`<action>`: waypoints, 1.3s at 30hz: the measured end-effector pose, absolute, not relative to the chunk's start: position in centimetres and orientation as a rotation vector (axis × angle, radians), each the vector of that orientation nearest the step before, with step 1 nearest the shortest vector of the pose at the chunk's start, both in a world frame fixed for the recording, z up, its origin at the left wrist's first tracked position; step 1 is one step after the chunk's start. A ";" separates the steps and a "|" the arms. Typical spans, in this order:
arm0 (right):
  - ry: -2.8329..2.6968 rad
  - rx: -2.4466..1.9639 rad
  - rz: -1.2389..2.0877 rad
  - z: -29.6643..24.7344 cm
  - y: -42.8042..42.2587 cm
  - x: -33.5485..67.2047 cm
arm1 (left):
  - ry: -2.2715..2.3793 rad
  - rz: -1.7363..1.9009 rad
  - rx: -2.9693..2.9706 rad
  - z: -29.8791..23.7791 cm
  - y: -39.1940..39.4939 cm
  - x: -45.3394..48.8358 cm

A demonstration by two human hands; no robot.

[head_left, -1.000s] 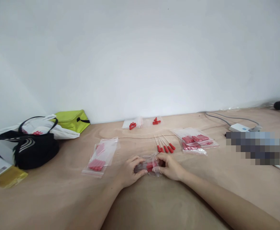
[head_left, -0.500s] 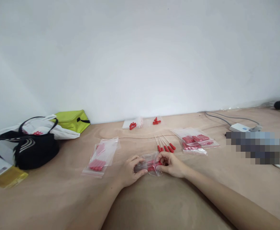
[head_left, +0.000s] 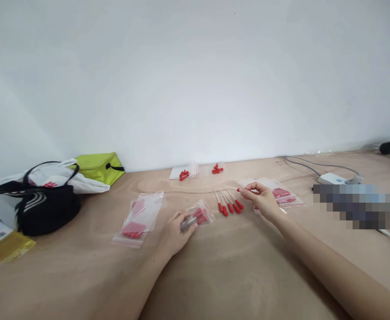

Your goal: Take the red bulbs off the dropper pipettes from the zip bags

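Observation:
My left hand (head_left: 176,231) is closed around a clear zip bag (head_left: 209,214) with red-bulbed droppers inside, holding it just above or on the table. My right hand (head_left: 260,198) pinches a single dropper (head_left: 238,190) by its red bulb, its thin clear tube pointing left. Below that hand and to its left, several droppers (head_left: 230,208) lie fanned out on the table, red bulbs toward me. Filled zip bags (head_left: 281,194) with red bulbs lie partly behind my right hand.
To the left lie more filled zip bags (head_left: 135,229). Two small groups of loose red bulbs (head_left: 184,175) rest on bags near the wall. A black bag (head_left: 50,211), a lime-green case (head_left: 97,166) and a yellow packet (head_left: 10,246) stand far left. A white power strip (head_left: 331,178) with cable is right.
My right hand has left the zip bag and moved right and away from me, now with a dropper in its fingers. The bag's mouth has tilted upward in my left hand.

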State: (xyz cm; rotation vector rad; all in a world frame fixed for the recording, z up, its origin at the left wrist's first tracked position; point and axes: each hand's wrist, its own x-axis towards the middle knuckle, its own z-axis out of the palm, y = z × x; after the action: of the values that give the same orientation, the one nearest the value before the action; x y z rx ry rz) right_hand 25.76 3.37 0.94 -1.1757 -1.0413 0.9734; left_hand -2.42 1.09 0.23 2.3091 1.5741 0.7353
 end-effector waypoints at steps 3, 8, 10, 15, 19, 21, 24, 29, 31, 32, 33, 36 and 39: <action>-1.118 -1.210 0.793 -0.8 3.6 24.8 | 1.630 0.780 2.320 0.0 1.2 -2.5; -1.457 -1.269 0.364 -2.4 3.4 24.1 | 1.464 0.837 2.472 0.1 1.2 -2.5; -1.550 -1.260 0.302 -2.5 3.2 24.1 | 1.363 0.798 2.533 0.2 1.1 -2.5; -1.702 -1.304 0.238 -2.3 2.8 24.2 | 1.341 0.674 2.476 0.3 1.0 -2.5; -1.758 -1.430 0.154 -2.2 2.6 24.3 | 1.359 0.675 2.458 0.5 0.9 -2.4; -1.748 -1.459 0.081 -2.0 2.4 24.2 | 1.341 0.675 2.460 0.6 0.8 -2.4; -1.799 -1.409 0.058 -1.5 1.9 23.4 | 1.263 0.601 2.462 1.0 0.8 -2.4; -2.099 -1.285 0.215 -0.6 0.7 21.4 | 1.080 0.471 2.477 1.5 0.6 -2.4; -2.202 -1.263 0.276 -0.3 0.3 20.8 | 1.084 0.514 2.441 1.5 0.5 -2.4; -2.244 -1.251 0.300 -0.1 0.2 20.7 | 1.102 0.529 2.419 1.6 0.4 -2.4; -2.279 -1.241 0.317 0.0 0.1 20.5 | 1.121 0.534 2.400 1.6 0.4 -2.3; -2.350 -1.252 0.327 0.3 -0.1 20.2 | 1.137 0.502 2.377 1.9 0.2 -2.3; -2.400 -1.276 0.321 0.4 -0.2 19.8 | 1.102 0.487 2.383 2.0 0.1 -2.3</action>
State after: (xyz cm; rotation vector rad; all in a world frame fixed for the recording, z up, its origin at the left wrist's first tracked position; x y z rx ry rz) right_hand 19.80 -0.16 0.44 -1.2765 -2.3998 0.3213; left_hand -2.34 0.12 2.04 2.3828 1.1020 0.4874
